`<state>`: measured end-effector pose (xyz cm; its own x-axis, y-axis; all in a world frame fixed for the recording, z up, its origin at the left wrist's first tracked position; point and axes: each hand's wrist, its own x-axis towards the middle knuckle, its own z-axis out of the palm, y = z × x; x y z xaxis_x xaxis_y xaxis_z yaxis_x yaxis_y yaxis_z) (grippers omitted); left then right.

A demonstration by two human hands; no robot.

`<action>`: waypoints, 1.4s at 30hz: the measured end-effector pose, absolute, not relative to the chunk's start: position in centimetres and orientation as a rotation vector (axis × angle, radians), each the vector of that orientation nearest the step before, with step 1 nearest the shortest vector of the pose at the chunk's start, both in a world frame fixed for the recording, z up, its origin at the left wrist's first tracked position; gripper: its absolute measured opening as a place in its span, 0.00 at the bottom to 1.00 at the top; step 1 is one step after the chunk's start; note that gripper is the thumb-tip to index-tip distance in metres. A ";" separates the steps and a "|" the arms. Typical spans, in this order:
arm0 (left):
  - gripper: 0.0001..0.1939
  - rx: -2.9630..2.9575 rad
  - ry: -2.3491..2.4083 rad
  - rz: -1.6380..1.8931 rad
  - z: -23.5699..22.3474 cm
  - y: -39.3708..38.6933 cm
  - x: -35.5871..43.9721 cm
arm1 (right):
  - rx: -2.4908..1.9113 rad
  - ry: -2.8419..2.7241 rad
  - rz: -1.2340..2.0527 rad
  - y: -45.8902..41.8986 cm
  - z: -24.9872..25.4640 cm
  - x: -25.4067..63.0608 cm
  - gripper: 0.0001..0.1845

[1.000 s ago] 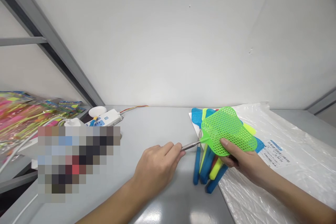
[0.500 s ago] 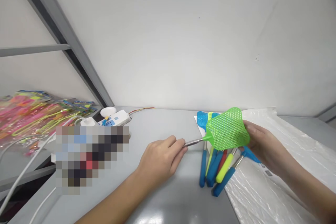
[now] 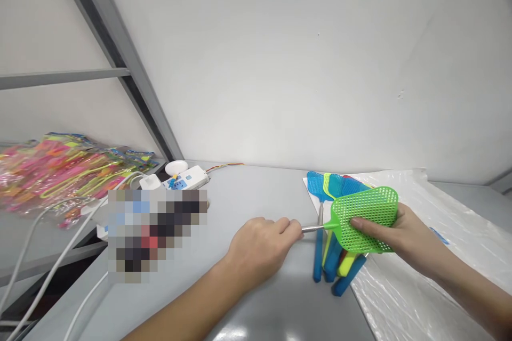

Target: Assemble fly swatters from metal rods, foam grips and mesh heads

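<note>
A bright green fly swatter (image 3: 360, 213) with a perforated head and a thin metal shaft is held above the table between both hands. My left hand (image 3: 264, 245) is closed round the shaft, hiding whatever handle lies beyond it. My right hand (image 3: 404, 234) grips the far side of the green head, thumb on top and fingers behind. Beneath it lie several more fly swatters (image 3: 318, 256) in blue, yellow and red, side by side, handles toward me. Their heads (image 3: 344, 184) show behind the green one.
Clear plastic sheeting (image 3: 396, 303) covers the right of the grey table (image 3: 256, 186). To the left are a white power strip (image 3: 190, 177), white cables (image 3: 52, 277) and a blurred-out patch. Colourful bagged items (image 3: 68, 170) lie on the far left by a metal frame (image 3: 132, 74).
My right thumb has come over the front of the green swatter's head, which is lower and flatter. The view has shifted slightly left, showing more of the heads behind.
</note>
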<state>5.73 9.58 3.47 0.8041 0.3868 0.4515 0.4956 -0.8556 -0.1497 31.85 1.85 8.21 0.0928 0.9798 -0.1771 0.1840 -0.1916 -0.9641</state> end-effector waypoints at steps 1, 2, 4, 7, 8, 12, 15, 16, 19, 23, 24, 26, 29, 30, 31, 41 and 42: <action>0.05 -2.714 -0.671 -0.602 3.5 9.6 5.6 | -1.536 -1.178 1.184 1.8 8.2 31.6 0.17; 0.04 -2.699 -0.663 -0.599 3.6 9.7 5.5 | -1.546 -1.159 1.179 1.7 8.1 31.4 0.18; 0.03 -2.682 -0.647 -0.594 3.7 9.8 5.4 | -1.558 -1.133 1.177 1.6 8.0 31.1 0.18; 0.04 -2.668 -0.641 -0.610 3.9 10.0 5.2 | -1.554 -1.116 1.189 1.6 7.9 30.8 0.18; 0.04 -2.661 -0.645 -0.617 4.0 10.1 5.2 | -1.548 -1.115 1.199 1.7 7.9 30.7 0.18; 0.04 -2.651 -0.669 -0.624 4.0 10.3 5.3 | -1.538 -1.139 1.235 2.1 8.4 30.6 0.17; 0.07 -2.682 -0.715 -0.607 4.3 10.1 5.4 | -1.563 -1.177 1.233 2.5 9.0 30.4 0.18; 0.08 -2.698 -0.727 -0.600 4.5 9.9 5.5 | -1.564 -1.189 1.240 2.7 9.2 30.3 0.19; 0.10 -2.749 -0.721 -0.606 4.8 9.2 5.6 | -1.545 -1.230 1.295 3.0 9.5 29.8 0.20; 0.12 -2.769 -0.723 -0.631 4.7 8.8 5.7 | -1.507 -1.271 1.369 3.1 9.3 29.1 0.20; 0.13 -2.776 -0.738 -0.624 4.6 8.8 5.7 | -1.493 -1.267 1.383 3.1 9.2 29.0 0.20; 0.14 -2.799 -0.762 -0.608 4.3 8.9 5.8 | -1.472 -1.246 1.403 3.0 9.1 29.0 0.20; 0.16 -2.823 -0.765 -0.596 4.2 8.9 5.8 | -1.463 -1.234 1.417 2.7 8.8 29.5 0.20; 0.16 -2.830 -0.772 -0.581 4.2 8.9 5.8 | -1.460 -1.237 1.412 2.7 8.7 29.8 0.20; 0.16 -2.842 -0.786 -0.555 4.4 9.0 5.7 | -1.457 -1.238 1.398 2.6 8.6 30.2 0.20; 0.16 -2.940 -0.817 -0.320 5.9 9.5 5.1 | -1.620 -1.248 1.096 1.2 7.8 37.4 0.16; 0.16 -2.934 -0.816 -0.310 5.9 9.5 5.1 | -1.648 -1.289 1.067 1.1 8.1 37.7 0.16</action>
<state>5.12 9.51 5.87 0.8375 0.5022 0.2153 0.5184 -0.8548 -0.0228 37.72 1.10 8.10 0.1363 0.9790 -0.1514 0.3312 -0.1891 -0.9244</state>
